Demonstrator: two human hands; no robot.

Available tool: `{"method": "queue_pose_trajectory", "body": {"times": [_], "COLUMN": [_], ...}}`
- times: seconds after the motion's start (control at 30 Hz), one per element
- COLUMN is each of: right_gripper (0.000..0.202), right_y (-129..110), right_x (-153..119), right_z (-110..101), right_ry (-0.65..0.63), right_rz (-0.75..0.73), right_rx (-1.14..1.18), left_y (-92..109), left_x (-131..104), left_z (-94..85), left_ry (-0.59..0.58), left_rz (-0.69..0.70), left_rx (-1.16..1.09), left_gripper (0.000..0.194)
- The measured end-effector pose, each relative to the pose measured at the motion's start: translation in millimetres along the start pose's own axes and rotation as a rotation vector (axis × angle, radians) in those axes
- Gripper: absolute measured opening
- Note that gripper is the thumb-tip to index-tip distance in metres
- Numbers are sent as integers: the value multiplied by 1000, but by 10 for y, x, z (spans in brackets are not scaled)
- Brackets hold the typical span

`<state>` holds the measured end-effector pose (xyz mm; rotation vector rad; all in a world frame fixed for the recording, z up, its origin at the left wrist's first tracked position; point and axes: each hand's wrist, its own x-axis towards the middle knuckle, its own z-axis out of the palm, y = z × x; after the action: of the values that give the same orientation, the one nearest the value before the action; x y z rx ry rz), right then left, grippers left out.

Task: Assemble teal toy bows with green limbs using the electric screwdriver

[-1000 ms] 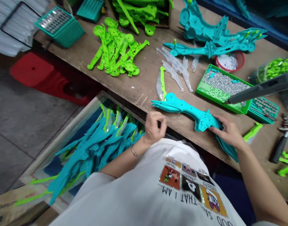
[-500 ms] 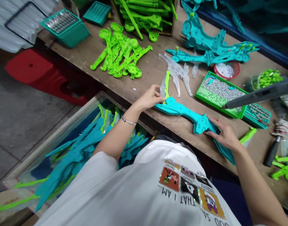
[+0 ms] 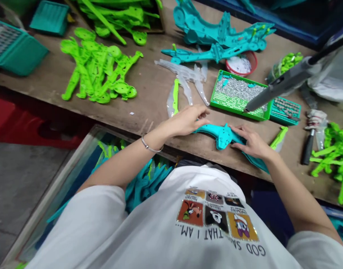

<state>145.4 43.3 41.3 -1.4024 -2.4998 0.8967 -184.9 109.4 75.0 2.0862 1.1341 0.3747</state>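
A long turquoise plastic part [image 3: 224,136] lies along the front edge of the brown bench. My left hand [image 3: 188,120] rests over its left end, hiding most of that end; its fingers are bent, and whether they grip is unclear. On the right, my right hand [image 3: 251,141] has thumb and fingers around the part's narrower stretch. Just beyond my left hand, a green strip [image 3: 175,96] lies with a clear plastic piece. Several translucent pieces [image 3: 185,73] lie farther back. Right of my right hand is another green strip [image 3: 278,138].
Green parts [image 3: 98,71] are piled at left. A green tray [image 3: 238,97] of small metal pieces sits under a hanging grey tool [image 3: 280,84]. Behind are turquoise parts [image 3: 207,35] and a red bowl [image 3: 254,61]. A hammer-like tool [image 3: 308,147] lies at right.
The view has shifted, so bench items appear farther left. My left hand has moved right along the turquoise part, away from the green strip. My right hand remains on the part.
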Motion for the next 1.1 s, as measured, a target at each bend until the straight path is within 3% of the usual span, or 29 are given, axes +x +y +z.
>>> {"method": "queue_pose_trajectory", "body": {"times": [0.07,0.17,0.23,0.3,0.4,0.47,0.6,0.7,0.8,0.93,1.1], "right_gripper": [78,77,76,76,48,25,43,53,49,45,40], "right_y": [4,5,-51,-191,-525,-755,-1043,-1116,-1160,-1221,-1266], "right_x": [15,39,16,-66,-279,-405,-395,-208,-70,-26,62], "right_z": [15,25,0,-36,7,177,756,1052,1100,1035,1056], "right_ry": [-7,-11,15,120,374,456,358,538,711,757,841], "right_rz": [5,10,14,29,157,337,669,706,682,717,738], "right_rx": [3,-1,-5,-18,82,349,1272,1736,1898,1935,1923], "left_y": [126,213,247,267,254,221,162,154,166,139,73], "left_x": [270,632,793,880,918,919,905,874,829,796,822], "left_z": [150,351,452,521,570,576,574,590,628,696,705], "left_ry": [-179,-327,-411,-473,-487,-476,-477,-468,-449,-461,-456], "left_rz": [-11,31,93,139,160,123,45,29,28,22,-7], "left_rx": [18,39,71,117,113,69,-10,-75,-86,-139,-247], "left_gripper": [47,62,61,55,56,66,72,65,64,67,89]}}
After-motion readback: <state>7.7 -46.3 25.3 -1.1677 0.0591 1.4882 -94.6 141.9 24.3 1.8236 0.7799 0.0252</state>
